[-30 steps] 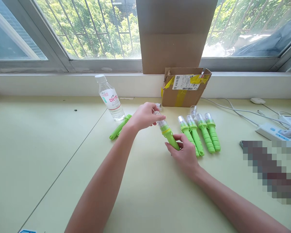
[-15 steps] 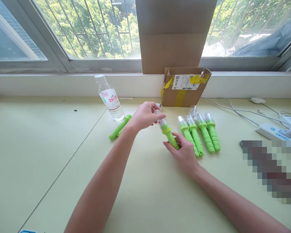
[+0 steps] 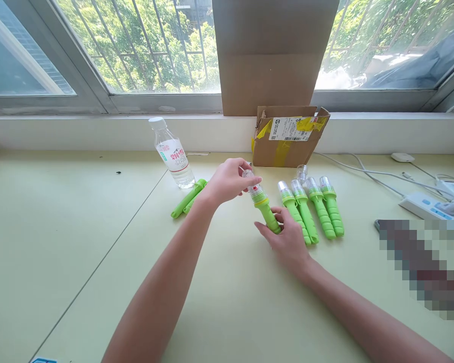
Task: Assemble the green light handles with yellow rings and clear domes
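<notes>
Bright leaves and bars showed through the window (image 3: 147, 50) behind a pale yellow table (image 3: 79, 212), where a sheet of cardboard (image 3: 270, 60) stood against the glass above a taped box (image 3: 291, 143). Near the middle of the table, the person's two hands were on one green flashlight (image 3: 265, 206), tilted with its clear end pointing up and to the left. The left hand (image 3: 227, 181) pinched that clear cap (image 3: 247, 174) between thumb and fingers — a small red spot showed through the plastic. The right hand (image 3: 287, 234) was loosely curled at the handle's lower end, fingers against it, thumb standing slightly out. Just right of this, four more flashlights (image 3: 321, 209) lay side by side, with a loose clear cap (image 3: 301, 173) near their tops. A water bottle (image 3: 173, 156) stood left of the hands — green handles (image 3: 189, 197) lay just in front of it. White cables (image 3: 382, 171) ran to a power strip (image 3: 426, 204) at right.
</notes>
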Demonstrator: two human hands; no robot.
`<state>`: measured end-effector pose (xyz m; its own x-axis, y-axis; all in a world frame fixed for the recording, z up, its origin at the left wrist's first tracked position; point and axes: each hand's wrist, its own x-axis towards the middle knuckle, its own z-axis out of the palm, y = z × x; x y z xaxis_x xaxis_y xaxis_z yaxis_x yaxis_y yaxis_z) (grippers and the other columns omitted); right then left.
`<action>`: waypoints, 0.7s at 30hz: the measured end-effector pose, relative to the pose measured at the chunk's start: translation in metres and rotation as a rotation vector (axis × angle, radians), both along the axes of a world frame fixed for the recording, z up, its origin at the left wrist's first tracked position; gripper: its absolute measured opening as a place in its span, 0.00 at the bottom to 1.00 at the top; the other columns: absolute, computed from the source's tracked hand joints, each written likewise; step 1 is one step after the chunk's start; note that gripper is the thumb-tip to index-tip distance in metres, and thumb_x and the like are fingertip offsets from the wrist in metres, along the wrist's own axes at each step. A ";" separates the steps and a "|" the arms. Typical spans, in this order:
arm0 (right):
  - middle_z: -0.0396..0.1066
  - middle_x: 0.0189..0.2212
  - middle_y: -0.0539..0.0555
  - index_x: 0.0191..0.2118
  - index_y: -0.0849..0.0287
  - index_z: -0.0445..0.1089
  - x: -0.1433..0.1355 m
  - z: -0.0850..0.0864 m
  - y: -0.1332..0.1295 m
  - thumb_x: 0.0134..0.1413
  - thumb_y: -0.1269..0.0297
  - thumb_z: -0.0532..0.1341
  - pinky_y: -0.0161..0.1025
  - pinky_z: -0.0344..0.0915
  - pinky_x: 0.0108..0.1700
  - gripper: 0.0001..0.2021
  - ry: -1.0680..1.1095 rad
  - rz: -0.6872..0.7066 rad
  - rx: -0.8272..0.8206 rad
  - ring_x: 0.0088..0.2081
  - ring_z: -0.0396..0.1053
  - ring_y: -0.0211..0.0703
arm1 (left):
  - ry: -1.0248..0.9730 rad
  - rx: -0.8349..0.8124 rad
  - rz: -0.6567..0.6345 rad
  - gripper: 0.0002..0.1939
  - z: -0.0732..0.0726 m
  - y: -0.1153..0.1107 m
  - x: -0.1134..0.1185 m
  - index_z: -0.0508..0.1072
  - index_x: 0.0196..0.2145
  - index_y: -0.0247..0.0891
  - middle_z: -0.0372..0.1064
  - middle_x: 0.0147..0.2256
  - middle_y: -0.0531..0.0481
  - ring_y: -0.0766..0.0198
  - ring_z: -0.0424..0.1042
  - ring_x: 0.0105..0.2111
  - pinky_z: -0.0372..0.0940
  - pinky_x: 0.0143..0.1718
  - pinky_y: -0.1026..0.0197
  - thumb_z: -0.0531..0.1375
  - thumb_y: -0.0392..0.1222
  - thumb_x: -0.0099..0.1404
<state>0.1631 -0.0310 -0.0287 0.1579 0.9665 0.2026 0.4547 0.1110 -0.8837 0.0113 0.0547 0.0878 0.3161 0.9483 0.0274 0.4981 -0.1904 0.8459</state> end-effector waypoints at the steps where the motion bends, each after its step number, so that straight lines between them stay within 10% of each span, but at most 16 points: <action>1: 0.68 0.29 0.49 0.39 0.55 0.63 0.000 -0.001 0.000 0.49 0.54 0.64 0.36 0.60 0.25 0.15 0.012 -0.015 0.008 0.23 0.63 0.38 | 0.001 -0.002 0.000 0.19 0.000 0.000 0.000 0.69 0.39 0.38 0.71 0.32 0.48 0.65 0.72 0.26 0.65 0.23 0.63 0.65 0.51 0.54; 10: 0.60 0.22 0.47 0.37 0.57 0.65 0.002 0.001 -0.001 0.60 0.54 0.53 0.35 0.55 0.25 0.11 -0.022 0.092 0.053 0.22 0.57 0.37 | -0.001 0.021 0.025 0.18 -0.002 0.001 0.001 0.69 0.38 0.38 0.70 0.33 0.47 0.65 0.71 0.26 0.64 0.22 0.63 0.65 0.52 0.53; 21: 0.68 0.27 0.50 0.34 0.57 0.64 0.001 -0.001 -0.002 0.52 0.54 0.63 0.36 0.60 0.28 0.12 0.098 -0.038 0.043 0.26 0.64 0.39 | -0.015 0.030 0.019 0.17 -0.004 0.001 0.004 0.69 0.37 0.39 0.70 0.31 0.47 0.65 0.70 0.25 0.62 0.22 0.63 0.64 0.52 0.55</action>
